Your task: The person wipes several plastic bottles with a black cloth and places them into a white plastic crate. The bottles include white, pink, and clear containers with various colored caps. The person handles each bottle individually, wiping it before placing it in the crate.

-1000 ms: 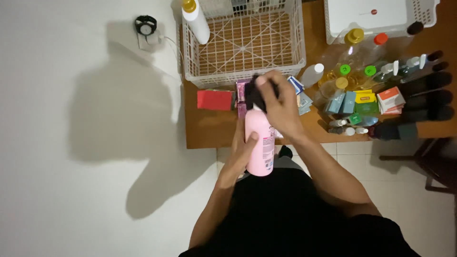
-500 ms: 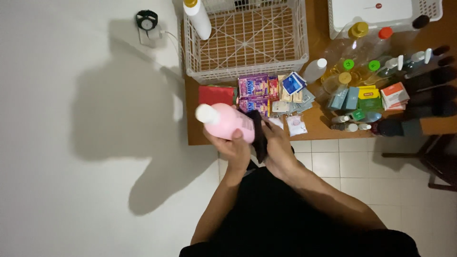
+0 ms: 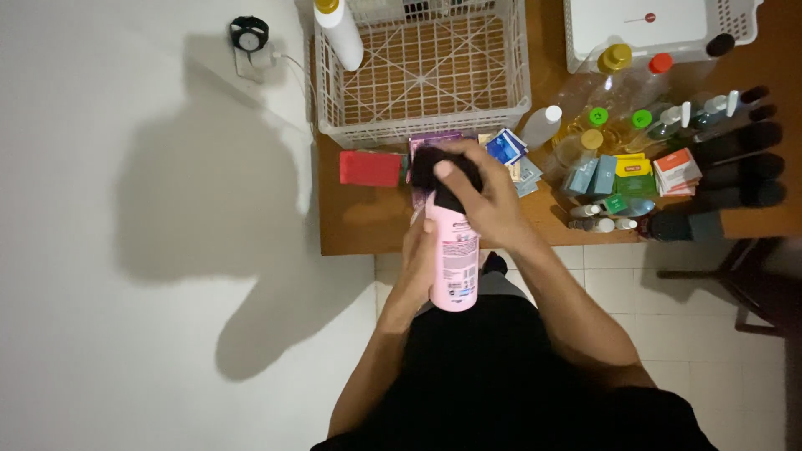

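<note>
Bottle: pink bottle [image 3: 453, 259] held above the counter [image 3: 368, 225] edge, in front of the body; its long axis points away from the person, top end toward the basket [image 3: 422, 71].
Left hand: left hand [image 3: 415, 263] wrapped around the bottle's lower body.
Right hand: right hand [image 3: 480, 196] closed over a dark cloth [image 3: 426, 167] on the bottle's top.
Nearer the top: right hand.
Beside: red box [image 3: 370, 168], sachets [image 3: 505, 149].

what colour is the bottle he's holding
Pink, with a white label; the bottle shows best in the head view.
</note>
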